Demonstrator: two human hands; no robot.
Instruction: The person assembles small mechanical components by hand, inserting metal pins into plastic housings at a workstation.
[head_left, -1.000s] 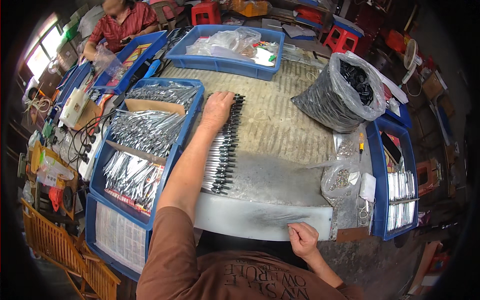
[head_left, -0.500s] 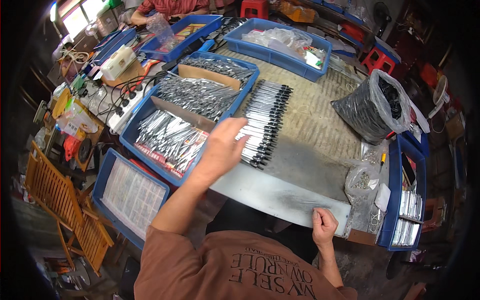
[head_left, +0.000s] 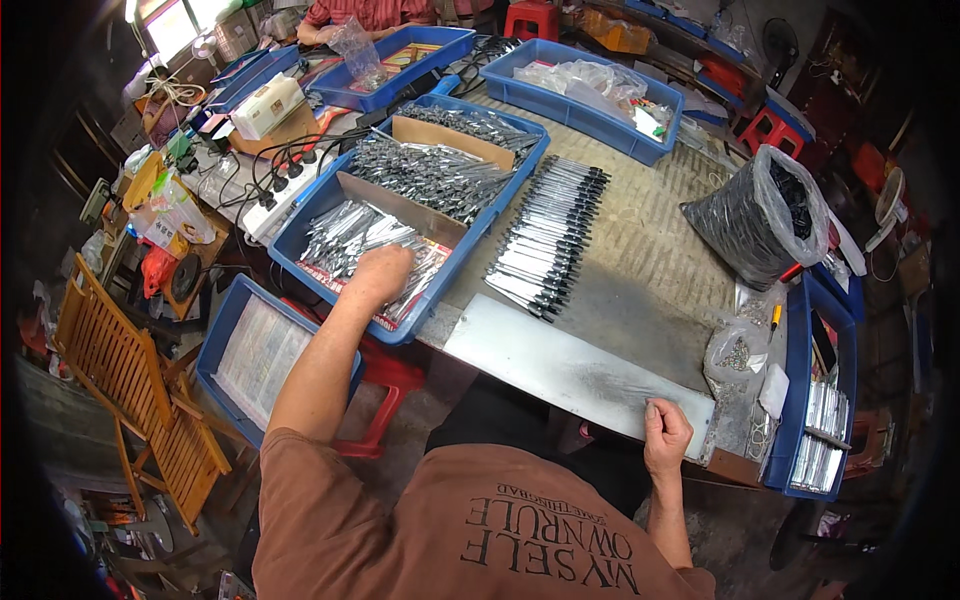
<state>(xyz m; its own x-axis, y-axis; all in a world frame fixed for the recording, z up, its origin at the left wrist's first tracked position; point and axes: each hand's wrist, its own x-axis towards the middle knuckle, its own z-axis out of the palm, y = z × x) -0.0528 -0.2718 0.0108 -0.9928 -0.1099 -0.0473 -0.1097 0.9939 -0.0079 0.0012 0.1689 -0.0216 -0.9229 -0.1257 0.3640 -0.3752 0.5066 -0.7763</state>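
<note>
My left hand (head_left: 385, 275) is down in the near compartment of a blue divided tray (head_left: 432, 318), among loose silver-white pen barrels (head_left: 345, 232). Its back faces up and hides the fingers, so its grip does not show. My right hand (head_left: 667, 435) is closed at the table's front edge, thumb against the curled fingers; anything inside it is hidden. Between the hands lies a white metal sheet (head_left: 560, 365) along the edge. Beyond it, a row of pens (head_left: 548, 235) with black tips lies side by side, tips pointing right.
Cardboard dividers (head_left: 450, 142) split the tray, whose farther compartments hold grey pen parts. A black sack (head_left: 750, 215) in clear plastic stands at the right, near a small bag of metal parts (head_left: 735, 355). Another blue tray (head_left: 640, 150) sits farther back. A person (head_left: 365, 12) sits across the table.
My left hand has moved left from beside the pen row, down into the tray's near compartment. My right hand stays closed at the table edge. The whole view has shifted slightly.
</note>
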